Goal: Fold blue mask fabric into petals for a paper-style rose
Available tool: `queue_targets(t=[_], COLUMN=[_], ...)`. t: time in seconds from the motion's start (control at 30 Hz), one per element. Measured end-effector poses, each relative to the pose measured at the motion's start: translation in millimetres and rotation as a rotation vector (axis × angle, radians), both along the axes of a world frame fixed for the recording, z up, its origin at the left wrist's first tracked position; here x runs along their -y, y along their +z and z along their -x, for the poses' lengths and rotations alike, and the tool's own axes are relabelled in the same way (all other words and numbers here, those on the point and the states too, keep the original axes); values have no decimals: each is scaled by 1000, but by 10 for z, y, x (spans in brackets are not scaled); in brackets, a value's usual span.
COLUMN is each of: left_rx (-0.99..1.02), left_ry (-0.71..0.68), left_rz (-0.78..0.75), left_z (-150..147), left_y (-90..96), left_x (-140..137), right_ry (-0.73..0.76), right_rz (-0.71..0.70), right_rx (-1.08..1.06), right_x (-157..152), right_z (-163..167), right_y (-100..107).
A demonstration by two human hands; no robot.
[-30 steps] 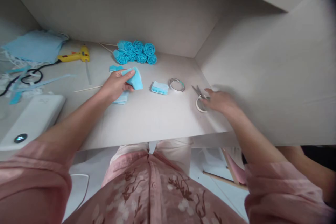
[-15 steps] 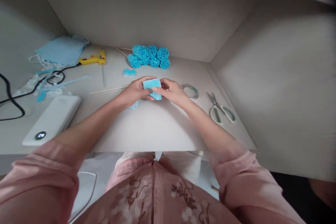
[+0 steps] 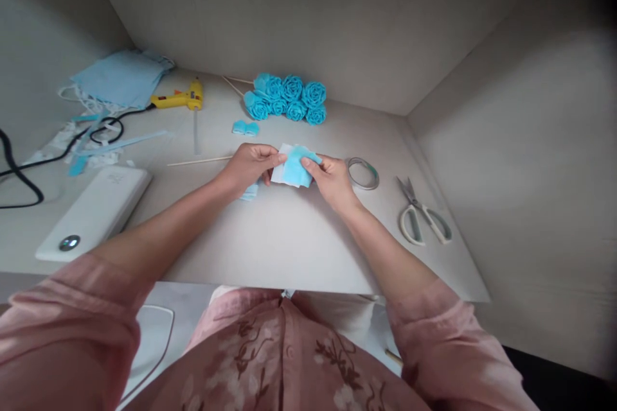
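A piece of blue and white mask fabric [image 3: 297, 167] is stretched between my hands above the table. My left hand [image 3: 251, 166] pinches its white left edge between thumb and fingers. On the blue side, my right hand [image 3: 330, 176] grips it with the thumb on top and the fingers behind. Beneath my left hand lie more light blue cut pieces [image 3: 250, 192], partly hidden. A thin wooden stick [image 3: 197, 161] runs out from behind my left hand. Beyond the hands sits a small blue bow-shaped piece [image 3: 245, 128].
Blue fabric roses [image 3: 292, 99] on sticks lie at the back. To the left are a yellow glue gun [image 3: 178, 99], stacked face masks [image 3: 123, 79], scraps, a black cable [image 3: 58, 169] and a white power bank [image 3: 94, 212]. Tape [image 3: 363, 174] and scissors [image 3: 418, 210] lie right.
The fabric was a smaller blue square held close in both hands. Now it is opened out, with a white part showing at left, and my hands are farther apart. The view has shifted slightly.
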State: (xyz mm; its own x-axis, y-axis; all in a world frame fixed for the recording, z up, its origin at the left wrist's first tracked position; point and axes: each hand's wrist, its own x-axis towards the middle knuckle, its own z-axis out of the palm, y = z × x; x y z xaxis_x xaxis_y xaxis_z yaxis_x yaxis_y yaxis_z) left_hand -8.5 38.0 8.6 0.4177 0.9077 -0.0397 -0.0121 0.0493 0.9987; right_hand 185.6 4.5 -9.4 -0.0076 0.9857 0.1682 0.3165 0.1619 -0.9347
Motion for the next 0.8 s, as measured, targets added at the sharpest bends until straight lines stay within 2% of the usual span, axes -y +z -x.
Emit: queue_targets(t=[0.23, 0.37, 0.47, 0.53, 0.63, 0.8], left_rx=[101, 101, 70, 46, 50, 177], left_ry=[0, -34, -91, -149, -213, -223], left_rz=[93, 127, 155, 174, 203, 276], left_z=[-1, -3, -10, -17, -28, -26], left_y=[21, 40, 61, 70, 70, 48], left_x=[-10, 0, 33, 53, 63, 34], right_ry=[-292, -377, -446, -418, -242, 34], right_rz=[38, -125, -297, -455, -675, -788], right_rx=[-144, -69, 168, 360, 566, 630], right_x=[-132, -90, 17, 93, 163, 140], right_z=[-150, -147, -111, -85, -44, 16], right_y=[-11, 68, 144, 178, 175, 47])
